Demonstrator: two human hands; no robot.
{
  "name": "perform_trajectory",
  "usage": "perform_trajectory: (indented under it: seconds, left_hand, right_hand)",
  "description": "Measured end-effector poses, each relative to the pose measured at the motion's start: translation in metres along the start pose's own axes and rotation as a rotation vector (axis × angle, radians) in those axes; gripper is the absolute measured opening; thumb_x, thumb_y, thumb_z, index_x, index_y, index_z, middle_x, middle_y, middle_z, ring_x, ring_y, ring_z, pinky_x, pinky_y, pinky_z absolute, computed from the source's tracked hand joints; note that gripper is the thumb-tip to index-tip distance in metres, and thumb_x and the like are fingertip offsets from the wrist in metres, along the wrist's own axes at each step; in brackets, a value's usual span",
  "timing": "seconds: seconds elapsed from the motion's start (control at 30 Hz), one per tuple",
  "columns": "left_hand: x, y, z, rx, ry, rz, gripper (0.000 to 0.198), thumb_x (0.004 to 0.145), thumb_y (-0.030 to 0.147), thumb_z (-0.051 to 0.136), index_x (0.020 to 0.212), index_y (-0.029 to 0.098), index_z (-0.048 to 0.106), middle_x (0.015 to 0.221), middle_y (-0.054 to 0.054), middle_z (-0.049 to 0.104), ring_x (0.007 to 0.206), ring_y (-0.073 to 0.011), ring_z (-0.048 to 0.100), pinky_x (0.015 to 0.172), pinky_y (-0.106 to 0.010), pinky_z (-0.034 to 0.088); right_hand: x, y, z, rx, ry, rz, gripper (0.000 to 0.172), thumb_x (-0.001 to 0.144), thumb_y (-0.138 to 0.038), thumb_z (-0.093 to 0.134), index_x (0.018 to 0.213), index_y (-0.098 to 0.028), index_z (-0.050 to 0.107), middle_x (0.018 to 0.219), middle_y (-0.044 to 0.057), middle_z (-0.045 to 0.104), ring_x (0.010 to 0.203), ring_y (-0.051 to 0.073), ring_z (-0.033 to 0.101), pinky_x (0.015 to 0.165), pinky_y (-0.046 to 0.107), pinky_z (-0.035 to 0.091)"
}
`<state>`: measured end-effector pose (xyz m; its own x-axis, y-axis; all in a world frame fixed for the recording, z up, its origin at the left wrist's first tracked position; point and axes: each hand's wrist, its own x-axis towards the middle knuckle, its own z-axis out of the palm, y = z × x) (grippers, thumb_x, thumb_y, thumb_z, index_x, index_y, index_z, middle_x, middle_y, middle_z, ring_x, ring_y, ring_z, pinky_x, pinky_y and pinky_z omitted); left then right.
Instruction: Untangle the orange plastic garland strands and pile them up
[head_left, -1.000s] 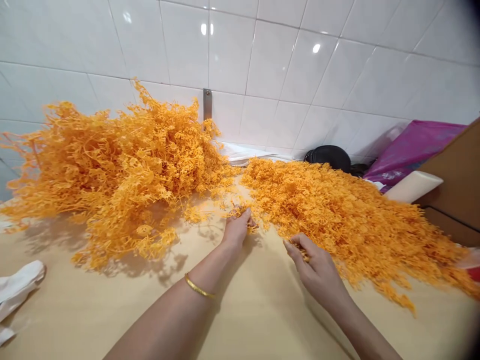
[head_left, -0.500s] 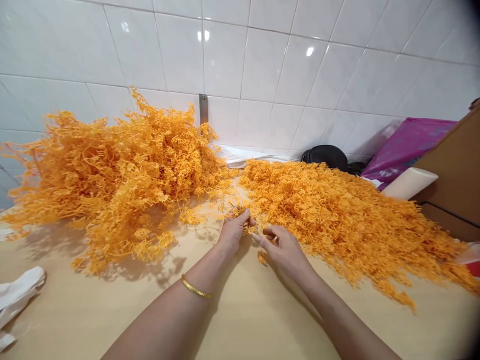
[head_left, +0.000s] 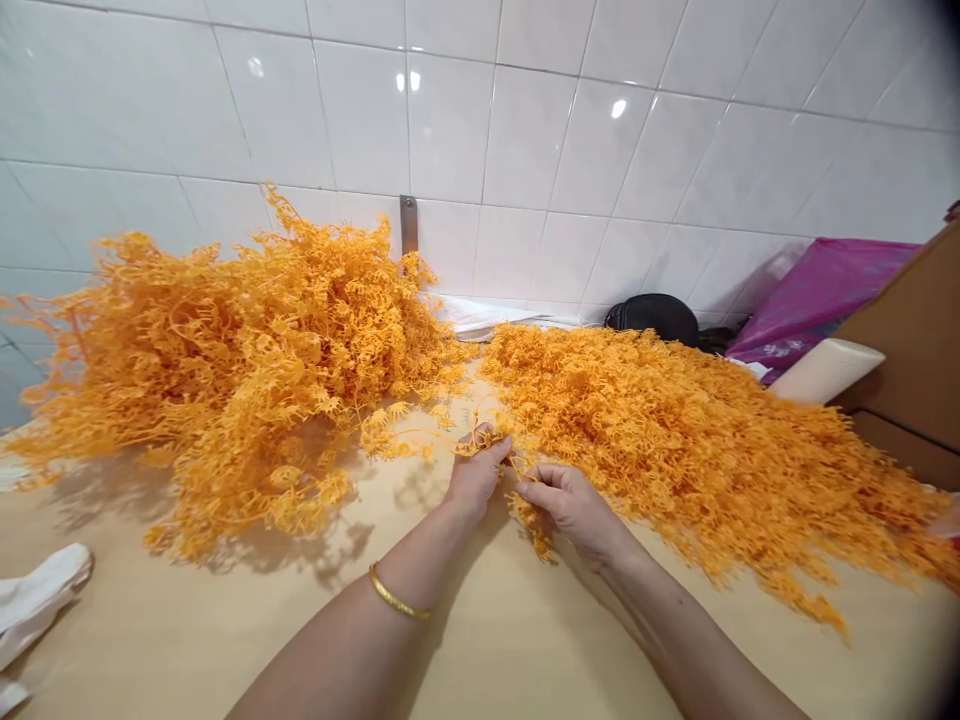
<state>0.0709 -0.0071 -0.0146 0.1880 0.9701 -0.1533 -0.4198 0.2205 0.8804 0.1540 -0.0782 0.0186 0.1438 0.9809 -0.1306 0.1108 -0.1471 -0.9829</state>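
Note:
Between the two large heaps, my left hand (head_left: 480, 470) is closed around an orange sprig of dried-looking blossom (head_left: 486, 436), whose stems stick out past the thumb. My right hand (head_left: 566, 503) pinches an orange sprig (head_left: 534, 530) with thumb and forefinger; its fluffy end hangs below the fingertips. Whether both hands hold one stem or two, I cannot tell. To the left rises a tall, loose heap of orange sprigs (head_left: 247, 350). A lower, denser orange pile (head_left: 660, 420) spreads to the right, close beside my right hand.
Pale wooden table (head_left: 487, 640) under everything. White cloth (head_left: 41, 600) at the left edge. Against the tiled wall stand a metal strip (head_left: 409, 225), a black rounded case (head_left: 652, 315) and a purple bag (head_left: 817, 295). A cream roll (head_left: 829, 370) leans by a brown cardboard box (head_left: 911, 350).
My right hand's fingers have closed into a pinch, and more of the sprig now hangs below them. My left hand has shifted slightly right and nearer to me.

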Motion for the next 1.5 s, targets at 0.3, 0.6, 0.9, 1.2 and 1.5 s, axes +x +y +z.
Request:
perform_trajectory:
  seconds: [0.3,0.6,0.9,1.2,1.5]
  left_hand:
    - [0.017,0.005,-0.001,-0.053,0.219,0.013,0.015,0.062,0.022,0.061,0.055,0.013,0.051,0.05,0.002,0.051,0.048,-0.0072,0.046,0.053,-0.021,0.036]
    - [0.003,0.011,0.0,-0.173,-0.062,-0.247,0.022,0.065,0.034,0.06,0.07,0.013,0.057,0.061,-0.003,0.056,0.054,-0.0111,0.053,0.055,-0.024,0.042]
    - [-0.008,0.007,0.004,-0.318,-0.327,-0.35,0.019,0.071,0.031,0.055,0.081,0.015,0.056,0.072,-0.004,0.059,0.061,-0.0117,0.056,0.057,-0.022,0.045]
    - [0.004,0.008,0.001,-0.383,-0.151,-0.471,0.006,0.076,0.018,0.045,0.075,0.014,0.049,0.058,-0.004,0.056,0.052,-0.0115,0.055,0.048,-0.021,0.043]
    - [0.007,0.01,0.006,-0.414,-0.048,-0.408,0.013,0.07,0.003,0.04,0.07,0.015,0.044,0.037,0.01,0.025,0.031,-0.0045,0.029,0.041,-0.018,0.033]
  right_hand:
    - [-0.035,-0.013,0.001,-0.439,-0.137,-0.078,0.014,0.065,-0.02,0.044,0.052,-0.017,0.042,0.048,-0.003,0.039,0.047,0.008,0.036,0.044,0.02,0.026]
    - [-0.03,0.009,-0.032,-0.969,0.451,-0.38,0.017,0.078,-0.027,0.038,0.07,-0.018,0.05,0.081,0.004,0.05,0.058,0.012,0.045,0.053,0.024,0.03]
    - [-0.005,0.006,0.009,-0.254,0.18,-0.237,0.033,0.073,-0.048,0.048,0.06,-0.017,0.046,0.048,-0.004,0.04,0.043,0.008,0.035,0.04,0.021,0.024]
    - [0.007,0.015,0.017,0.204,-0.019,0.013,0.031,0.061,-0.039,0.061,0.054,-0.018,0.039,0.037,-0.008,0.036,0.033,0.004,0.027,0.034,0.018,0.016]
    - [-0.025,-0.006,0.018,-0.273,-0.178,-0.144,0.021,0.069,-0.021,0.046,0.051,-0.017,0.037,0.046,-0.006,0.034,0.043,0.005,0.031,0.041,0.019,0.023]
